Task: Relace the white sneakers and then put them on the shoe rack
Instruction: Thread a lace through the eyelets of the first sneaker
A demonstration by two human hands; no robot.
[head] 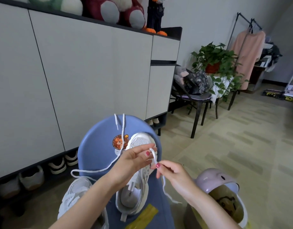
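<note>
Both arms reach forward from the bottom of the view, and the two hands meet over a shoe. The left hand [134,162] lies across the top of a white mesh sneaker [139,172], with its fingers stretched over the front part and its thumb up. Whether it grips the shoe or only rests on it is hard to tell. The right hand [172,172] pinches a flat white shoelace [153,156] between thumb and finger, just beside the left thumb. The lace makes a small loop between the two hands.

The sneaker lies on a round blue padded seat [99,146] with an orange cartoon sticker [119,142] on it. The toe points away from the person and the heel points toward them. A long part of the lace runs off to the left in a big loop and goes up over the far edge of the seat.

A second white mesh sneaker [73,195] sits low on the left, near the left arm. A pink plastic stool with a face [216,180] stands on the right. A long grey cabinet [84,71] fills the left side, with shoes in the gap under it and plush toys on top. Farther back are a dark chair [197,103], a green leafy plant [215,61] and a clothes rack [246,30]. The floor [241,146] has pale green tiles.
</note>
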